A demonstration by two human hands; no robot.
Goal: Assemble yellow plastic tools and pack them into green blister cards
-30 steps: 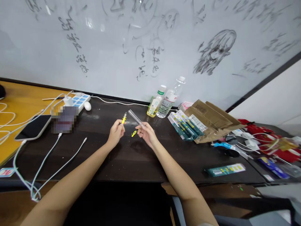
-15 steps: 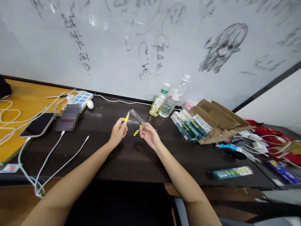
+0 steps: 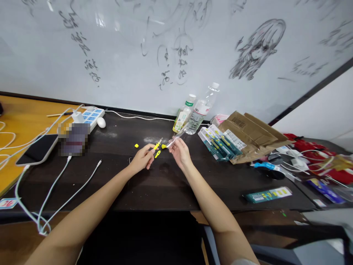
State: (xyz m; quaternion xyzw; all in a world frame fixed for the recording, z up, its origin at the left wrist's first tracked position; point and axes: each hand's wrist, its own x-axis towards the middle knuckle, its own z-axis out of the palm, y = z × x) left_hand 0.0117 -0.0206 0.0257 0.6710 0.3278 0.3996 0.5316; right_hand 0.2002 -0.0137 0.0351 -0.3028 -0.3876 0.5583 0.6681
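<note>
My left hand [image 3: 142,159] is closed around a slim yellow piece with a shiny tip [image 3: 157,145], which points up and to the right. In my right hand [image 3: 179,151] is a clear tube [image 3: 173,142], pinched by the fingers and slanting up to the right. A yellow cap-like piece [image 3: 164,146] is by the tube's lower end; whether it touches the tube I cannot tell. On the table between the hands lies a flat yellow clip-like piece [image 3: 157,154]. Farther left is a small yellow bit [image 3: 136,145].
Two bottles, one with yellow liquid [image 3: 180,119] and a larger clear one [image 3: 198,116], stand behind my right hand. Packaged green boxes [image 3: 220,143] lie beside an opened carton [image 3: 248,134]. Phones, a power strip [image 3: 92,117] and white cables [image 3: 85,184] occupy the left.
My left hand moved right and lower, tilting the yellow piece rightward. The tube in my right hand swung from leaning left to leaning right. The small yellow bit at left now shows.
</note>
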